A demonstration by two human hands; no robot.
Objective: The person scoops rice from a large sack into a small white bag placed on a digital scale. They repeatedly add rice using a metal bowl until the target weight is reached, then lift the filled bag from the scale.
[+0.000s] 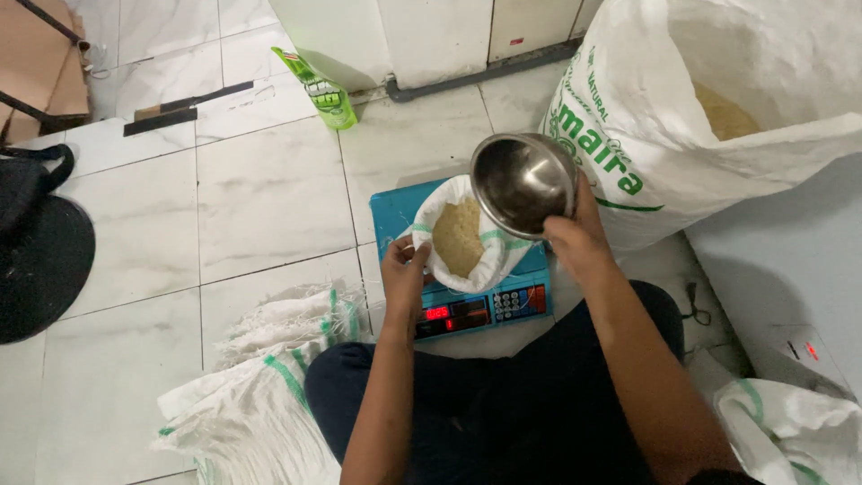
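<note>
**Small woven sack on blue scale, steel bowl held at its mouth**

The small white woven plastic sack (467,238) with green stripes stood on the blue electronic scale (460,274), its mouth rolled open over coarse, pale tan grain. The scale sat on the glossy white marble-patterned floor tiles (260,193); its front panel showed a red lit display and a keypad.

The left hand (404,269) gripped the sack's near-left rim, fingers curled closed around the folded cloth. The right hand (575,238) held the round polished stainless-steel bowl (523,182) by its rim, fingers wrapped shut on the edge. The bowl was tilted, its hollow facing the camera, its lower edge over the sack's right rim; whether they touched could not be told. The bowl's inside looked dark and reflective.

A large white woven bulk sack (700,117) with green print stood just right of the scale, open, with the same tan grain inside. A pile of flat, frayed white woven sacks (260,386) lay on the floor at lower left.
</note>
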